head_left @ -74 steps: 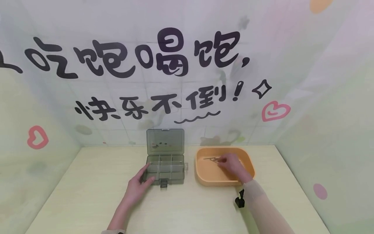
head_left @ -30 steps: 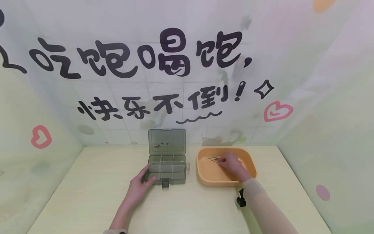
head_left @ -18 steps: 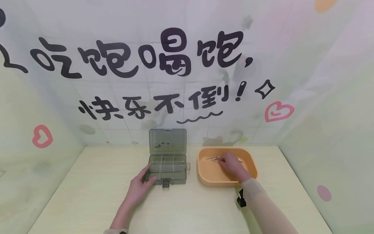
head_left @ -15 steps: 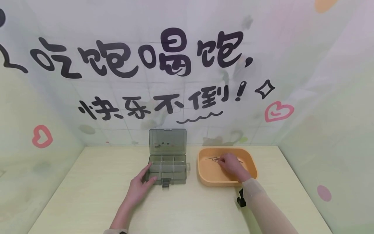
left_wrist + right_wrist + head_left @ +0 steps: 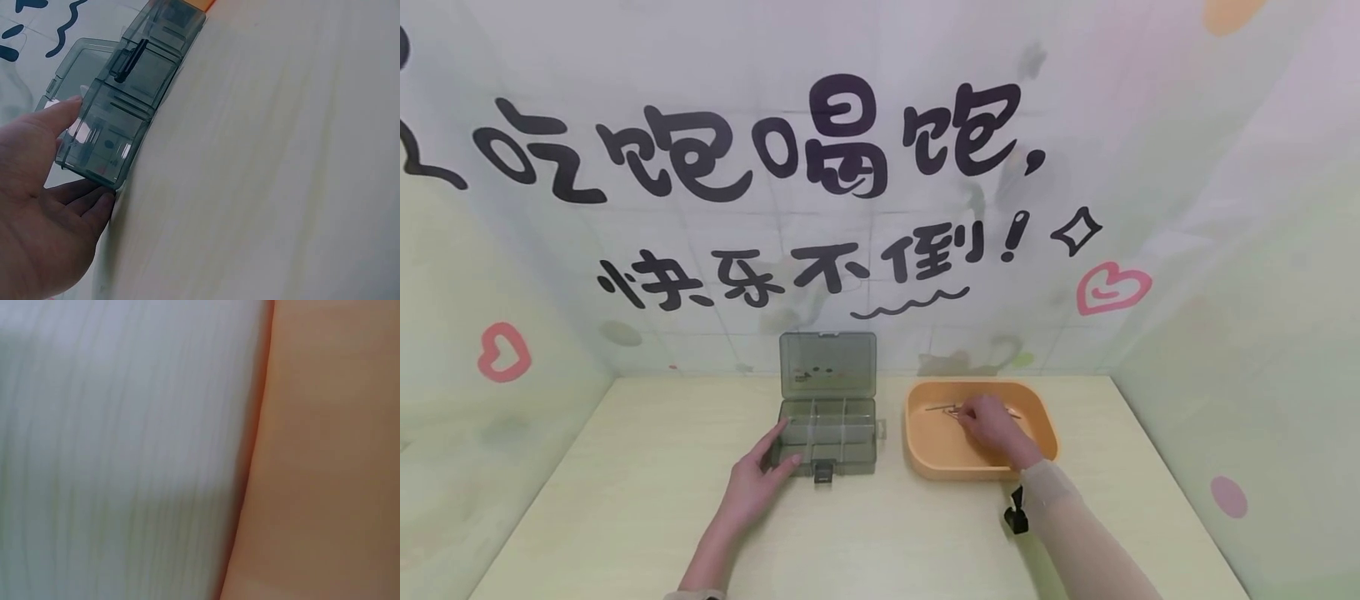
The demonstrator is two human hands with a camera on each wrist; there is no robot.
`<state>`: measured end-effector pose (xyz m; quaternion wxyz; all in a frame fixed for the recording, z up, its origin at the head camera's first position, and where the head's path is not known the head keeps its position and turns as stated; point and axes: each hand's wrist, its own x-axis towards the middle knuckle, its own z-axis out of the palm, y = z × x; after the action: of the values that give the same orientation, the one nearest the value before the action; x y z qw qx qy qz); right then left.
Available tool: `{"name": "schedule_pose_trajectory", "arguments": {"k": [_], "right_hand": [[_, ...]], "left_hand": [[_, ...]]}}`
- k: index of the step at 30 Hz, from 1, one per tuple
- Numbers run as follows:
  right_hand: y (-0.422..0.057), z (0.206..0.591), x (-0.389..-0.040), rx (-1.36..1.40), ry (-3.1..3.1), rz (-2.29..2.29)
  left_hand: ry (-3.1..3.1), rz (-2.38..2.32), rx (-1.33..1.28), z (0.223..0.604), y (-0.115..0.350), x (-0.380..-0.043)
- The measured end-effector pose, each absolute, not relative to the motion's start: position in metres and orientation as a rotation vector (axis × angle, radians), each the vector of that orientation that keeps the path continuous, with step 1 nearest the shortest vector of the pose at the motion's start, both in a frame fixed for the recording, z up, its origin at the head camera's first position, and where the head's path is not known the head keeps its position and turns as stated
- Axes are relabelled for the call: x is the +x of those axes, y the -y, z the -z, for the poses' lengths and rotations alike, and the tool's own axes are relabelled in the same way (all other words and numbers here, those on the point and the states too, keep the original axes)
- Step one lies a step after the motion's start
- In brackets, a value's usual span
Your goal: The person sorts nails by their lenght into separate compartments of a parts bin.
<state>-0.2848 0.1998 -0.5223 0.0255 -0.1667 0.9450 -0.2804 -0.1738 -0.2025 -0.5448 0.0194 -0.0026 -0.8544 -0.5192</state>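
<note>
My left hand point(image 5: 754, 485) holds the left end of a grey see-through compartment box point(image 5: 859, 454), its lid point(image 5: 842, 354) standing up at the back. In the left wrist view the thumb point(image 5: 62, 117) lies against the box's wall and the other fingers bend around its end. Inside an orange tray point(image 5: 934, 446), my right hand point(image 5: 997, 429) has its thumb and fingertips drawn together among several thin, nail-like metal pieces point(image 5: 938, 408). One piece seems pinched there; the hand hides part of the pile. The right wrist view shows only the tray's wall point(image 5: 325, 456) and table.
Box and tray stand side by side near the back wall point(image 5: 737, 275), which bears large black lettering. A black clip-like item point(image 5: 1017, 518) sits by the right sleeve point(image 5: 1060, 500). A black latch point(image 5: 823, 472) sticks out at the box's front. Side walls flank the pale table point(image 5: 865, 542).
Both hands have stayed at the box and in the tray. Metal pieces by the right fingertips have shifted slightly. The head view has drifted a little.
</note>
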Motion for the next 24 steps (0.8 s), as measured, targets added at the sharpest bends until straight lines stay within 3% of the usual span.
{"name": "schedule_pose_trajectory", "arguments": {"k": [24], "right_hand": [[-0.1961, 0.515, -0.277, -0.503, -2.923, 0.987]], "left_hand": [[2.645, 1.578, -0.008, 0.5461, 0.203, -0.1719]]}}
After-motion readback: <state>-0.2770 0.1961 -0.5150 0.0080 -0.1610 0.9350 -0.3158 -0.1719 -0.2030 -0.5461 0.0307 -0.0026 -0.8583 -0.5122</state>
